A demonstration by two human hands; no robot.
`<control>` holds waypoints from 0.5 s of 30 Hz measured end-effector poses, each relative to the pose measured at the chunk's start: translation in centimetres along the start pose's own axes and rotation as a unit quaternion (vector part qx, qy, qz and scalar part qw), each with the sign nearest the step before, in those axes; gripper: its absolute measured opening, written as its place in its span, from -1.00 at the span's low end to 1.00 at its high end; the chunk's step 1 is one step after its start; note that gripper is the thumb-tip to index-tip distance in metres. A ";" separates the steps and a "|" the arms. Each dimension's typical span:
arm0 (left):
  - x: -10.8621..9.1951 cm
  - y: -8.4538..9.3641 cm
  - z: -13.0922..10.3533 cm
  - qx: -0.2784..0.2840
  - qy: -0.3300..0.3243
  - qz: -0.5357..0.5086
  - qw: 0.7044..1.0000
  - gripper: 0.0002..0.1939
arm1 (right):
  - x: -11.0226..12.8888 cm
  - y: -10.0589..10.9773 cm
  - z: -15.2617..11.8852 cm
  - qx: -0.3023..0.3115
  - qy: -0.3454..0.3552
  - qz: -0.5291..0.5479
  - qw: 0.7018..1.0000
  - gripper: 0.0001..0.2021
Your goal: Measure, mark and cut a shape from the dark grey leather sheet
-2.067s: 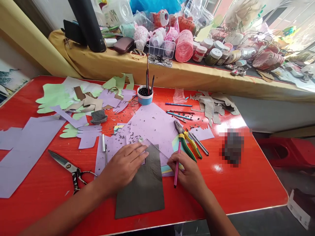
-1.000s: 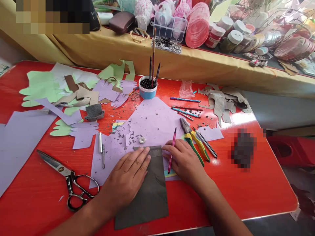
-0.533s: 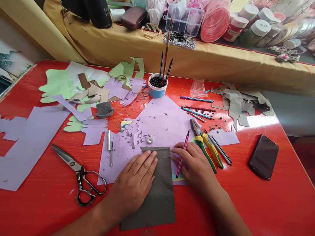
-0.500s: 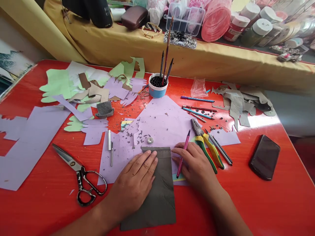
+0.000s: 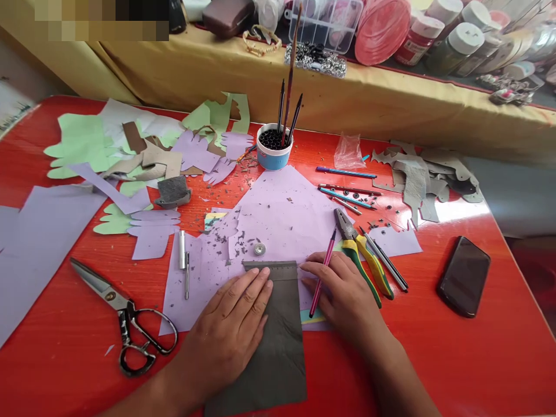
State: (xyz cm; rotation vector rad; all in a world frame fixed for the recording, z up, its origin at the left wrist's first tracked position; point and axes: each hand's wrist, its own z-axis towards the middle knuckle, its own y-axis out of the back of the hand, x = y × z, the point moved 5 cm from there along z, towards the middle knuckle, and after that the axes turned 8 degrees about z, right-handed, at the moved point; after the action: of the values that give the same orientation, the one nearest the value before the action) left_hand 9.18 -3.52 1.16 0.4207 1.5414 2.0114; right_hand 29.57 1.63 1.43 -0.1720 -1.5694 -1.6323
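Note:
A dark grey sheet (image 5: 278,341), perhaps leather or felt, lies in front of me with its top edge folded over. My left hand (image 5: 237,315) rests flat on it, fingers stretched together, pressing near the fold. At the sheet's right side, my right hand (image 5: 339,292) holds a pink felt-tip pen (image 5: 324,275) slanted between its fingers. The index fingertip comes close to the fold's right end. Under the sheet is purple paper (image 5: 278,223), strewn with small dark scraps. A small round metal piece (image 5: 259,249) sits just beyond the fold.
Large scissors (image 5: 125,315) lie at left, pliers (image 5: 362,255) beyond my right hand. A phone (image 5: 464,278) lies at right. Behind stand a pen-filled cup (image 5: 274,157) and a cloth-covered shelf with jars (image 5: 419,40). Paper cutouts (image 5: 152,234) and grey offcuts (image 5: 417,179) lie about.
The view has shifted slightly, so most things appear a little further left. Both hands keep nearly the same pose on and beside the grey sheet, and the pink pen stays in my right hand.

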 end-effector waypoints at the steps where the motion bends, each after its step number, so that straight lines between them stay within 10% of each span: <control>1: 0.0 0.0 0.0 0.000 -0.001 -0.003 1.000 -0.59 | 0.0 0.0 0.0 -0.002 -0.001 0.000 1.000 -0.79; 15: 0.2 -0.7 0.0 0.017 0.002 -0.033 0.999 -0.53 | -0.5 0.4 -0.1 -0.004 -0.022 0.010 1.000 -0.79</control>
State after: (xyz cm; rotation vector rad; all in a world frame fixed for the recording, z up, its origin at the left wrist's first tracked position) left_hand 9.22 -3.28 0.48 0.3756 1.5729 1.9401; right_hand 30.19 1.84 1.41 -0.2285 -1.5896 -1.6304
